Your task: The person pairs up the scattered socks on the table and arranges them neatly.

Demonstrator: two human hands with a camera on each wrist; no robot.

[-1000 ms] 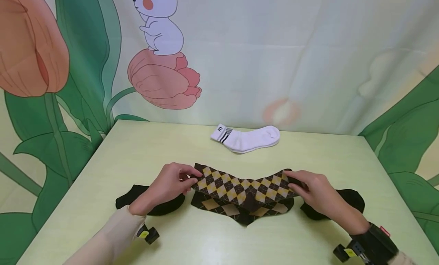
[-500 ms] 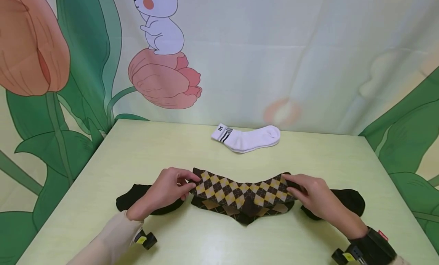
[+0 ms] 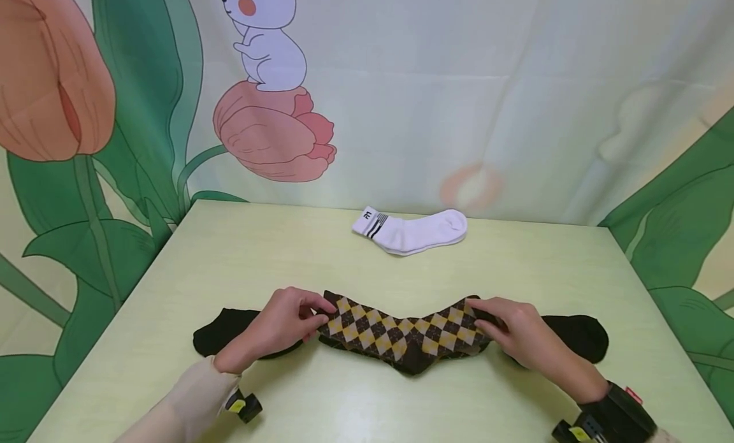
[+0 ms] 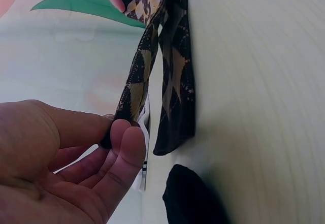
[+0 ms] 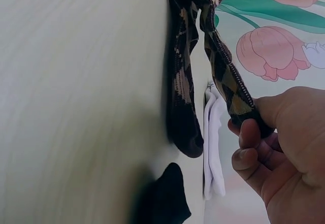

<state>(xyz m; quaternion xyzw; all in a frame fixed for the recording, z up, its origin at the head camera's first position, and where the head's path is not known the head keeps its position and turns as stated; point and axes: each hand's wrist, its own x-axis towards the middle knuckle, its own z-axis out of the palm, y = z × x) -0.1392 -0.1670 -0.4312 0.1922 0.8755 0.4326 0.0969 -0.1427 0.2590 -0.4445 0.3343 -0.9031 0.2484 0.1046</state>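
Note:
A brown sock with yellow and grey diamonds point(image 3: 378, 325) is stretched sideways between both hands in the head view. My left hand point(image 3: 287, 319) pinches its cuff end between thumb and fingers; my right hand point(image 3: 518, 331) pinches its toe end. Beneath it a second argyle sock point(image 4: 177, 76) lies on the table, mostly covered in the head view. Both wrist views show a gap between the two socks at the ends, with the upper one held raised. Near the middle, the heel of the upper sock lies over that of the lower one.
Black socks lie on the table point(image 3: 367, 411), one by the left hand point(image 3: 223, 328) and another by the right point(image 3: 579, 334), each partly hidden. A pair of white socks with black stripes point(image 3: 413, 232) lies at the back, before a printed curtain point(image 3: 401, 111).
Both hands have lowered the upper argyle sock toward the person, over the lower one. Less of the lower sock shows now. The black and white socks stay put.

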